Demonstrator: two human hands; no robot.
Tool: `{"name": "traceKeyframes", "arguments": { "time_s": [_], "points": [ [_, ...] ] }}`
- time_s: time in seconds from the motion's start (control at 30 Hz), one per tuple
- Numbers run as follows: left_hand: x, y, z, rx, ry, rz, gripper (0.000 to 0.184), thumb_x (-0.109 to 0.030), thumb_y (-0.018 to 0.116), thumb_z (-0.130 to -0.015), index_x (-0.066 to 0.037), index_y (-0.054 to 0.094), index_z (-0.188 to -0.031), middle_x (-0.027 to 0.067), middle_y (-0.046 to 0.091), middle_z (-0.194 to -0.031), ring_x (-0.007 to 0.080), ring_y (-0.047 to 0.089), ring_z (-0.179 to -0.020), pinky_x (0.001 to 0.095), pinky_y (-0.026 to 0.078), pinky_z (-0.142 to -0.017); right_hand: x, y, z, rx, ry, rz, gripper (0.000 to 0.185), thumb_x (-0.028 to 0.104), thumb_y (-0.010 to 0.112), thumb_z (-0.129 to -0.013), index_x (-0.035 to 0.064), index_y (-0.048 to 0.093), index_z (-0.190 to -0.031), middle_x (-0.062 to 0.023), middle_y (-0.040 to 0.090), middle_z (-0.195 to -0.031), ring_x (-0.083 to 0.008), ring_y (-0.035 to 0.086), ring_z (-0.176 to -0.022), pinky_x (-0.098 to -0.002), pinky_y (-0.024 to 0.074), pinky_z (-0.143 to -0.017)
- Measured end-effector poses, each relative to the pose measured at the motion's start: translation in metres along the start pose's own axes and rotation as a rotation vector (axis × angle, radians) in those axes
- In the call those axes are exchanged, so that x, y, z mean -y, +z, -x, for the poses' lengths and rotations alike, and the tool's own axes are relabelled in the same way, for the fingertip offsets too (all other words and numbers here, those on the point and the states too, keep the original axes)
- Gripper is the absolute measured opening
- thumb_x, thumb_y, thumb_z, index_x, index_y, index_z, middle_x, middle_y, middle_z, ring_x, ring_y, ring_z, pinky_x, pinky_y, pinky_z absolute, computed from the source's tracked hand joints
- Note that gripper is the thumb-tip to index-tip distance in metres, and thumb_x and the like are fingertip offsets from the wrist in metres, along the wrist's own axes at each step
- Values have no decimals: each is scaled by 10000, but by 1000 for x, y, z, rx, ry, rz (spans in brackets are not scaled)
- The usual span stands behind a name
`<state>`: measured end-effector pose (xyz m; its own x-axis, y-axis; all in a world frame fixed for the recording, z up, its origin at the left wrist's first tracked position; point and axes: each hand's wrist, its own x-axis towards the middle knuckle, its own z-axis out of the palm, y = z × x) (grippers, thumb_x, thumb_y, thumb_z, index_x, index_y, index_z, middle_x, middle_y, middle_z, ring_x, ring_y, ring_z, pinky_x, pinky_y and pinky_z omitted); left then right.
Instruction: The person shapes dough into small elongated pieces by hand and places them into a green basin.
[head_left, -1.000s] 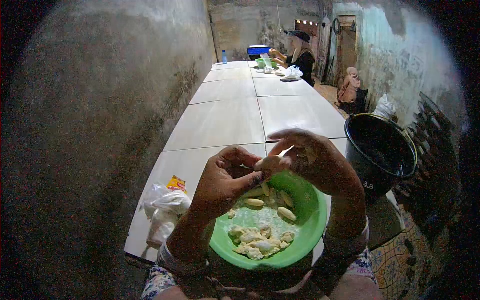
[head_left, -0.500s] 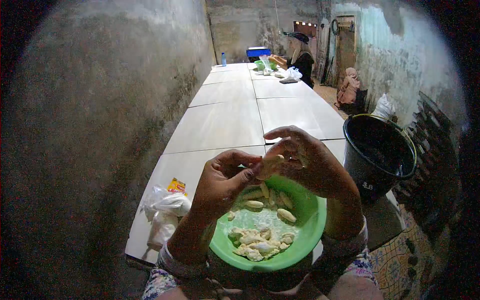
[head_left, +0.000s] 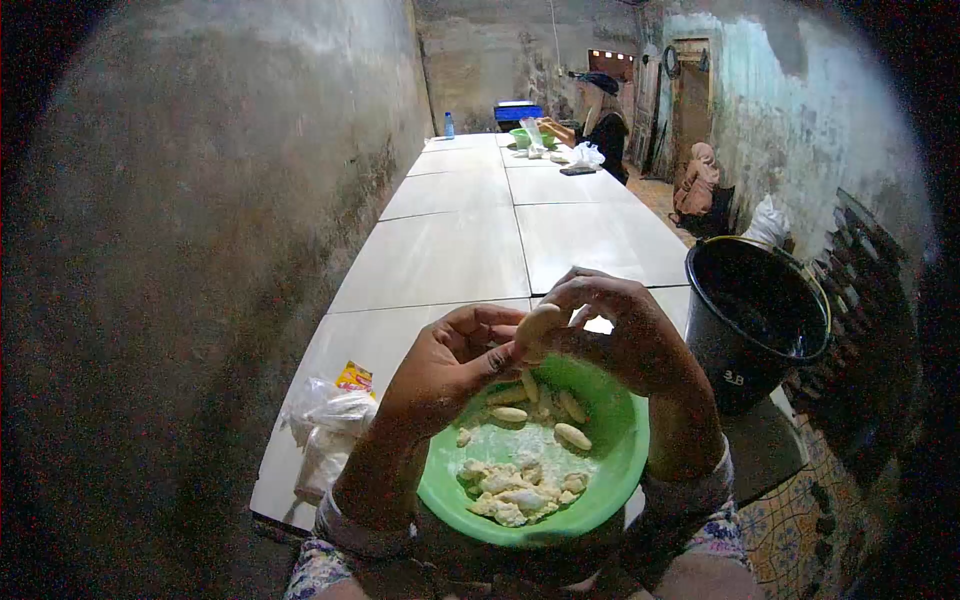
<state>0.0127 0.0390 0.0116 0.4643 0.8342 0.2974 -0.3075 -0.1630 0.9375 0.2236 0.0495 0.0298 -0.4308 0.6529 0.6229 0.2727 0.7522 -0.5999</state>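
Above the green bowl [head_left: 637, 465], a pale, finger-shaped piece of dough [head_left: 537, 332] is pinched between my two hands. My left hand [head_left: 450, 352] grips its lower left side with thumb and fingers. On the other side, the bent fingers of my right hand [head_left: 632, 325] close on it; part of the dough is hidden behind them. Inside the bowl, several shaped dough pieces [head_left: 573, 436] lie towards the far side on white flour [head_left: 515, 440]. A lumpy mass of rough dough [head_left: 513, 492] sits at the near side.
Plastic bags of white powder [head_left: 325, 455] and a yellow packet [head_left: 356, 378] lie left on the white tabletop [head_left: 450, 250]. A black bucket [head_left: 735, 365] stands close right. A person [head_left: 605, 130] works beside another green bowl [head_left: 520, 138] at the far end. A wall [head_left: 230, 250] runs along the left.
My right hand's fingers have curled inward and down around the dough. The piece is now more upright and more of it shows. The bowl's contents look the same.
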Motion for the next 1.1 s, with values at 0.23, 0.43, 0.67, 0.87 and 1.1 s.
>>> {"name": "traceKeyframes", "arguments": {
  "time_s": [0.23,0.43,0.67,0.87,1.1],
  "points": [
    [21,-15,-2,-45,153,-50,215,-4,676,-807,5,556,-985,112,649,-979,169,630,-917,309,535,-825,2,9,0,-106,-78,87,82,31,663,-750,20,625,-823,-84,627,-830,-184,636,-750,-283,512,-660],
    [26,-3,-8,21,256,190,316,-4,673,-807,-28,491,-1064,105,636,-994,176,631,-909,312,538,-834,15,12,0,-79,-105,110,204,75,705,-724,14,635,-905,-121,616,-845,-250,631,-781,-323,503,-703],
    [14,9,-2,-200,370,-331,485,-95,673,-834,-42,438,-1255,97,583,-1110,214,602,-989,323,490,-859,11,14,4,-117,-3,101,149,76,648,-799,38,629,-942,-131,656,-900,-257,649,-812,-338,511,-733],
    [11,11,1,-238,269,-166,185,-31,658,-836,20,589,-999,105,660,-922,141,632,-859,280,521,-797,27,13,5,-93,127,-83,197,48,653,-806,11,624,-997,-112,659,-939,-176,648,-847,-304,524,-754],
    [15,10,2,-219,232,-113,126,-42,658,-839,8,588,-931,100,659,-879,137,643,-801,268,550,-733,11,2,6,43,181,-141,292,50,678,-806,1,598,-1082,-114,652,-980,-169,639,-900,-309,526,-804]
  ]
}}
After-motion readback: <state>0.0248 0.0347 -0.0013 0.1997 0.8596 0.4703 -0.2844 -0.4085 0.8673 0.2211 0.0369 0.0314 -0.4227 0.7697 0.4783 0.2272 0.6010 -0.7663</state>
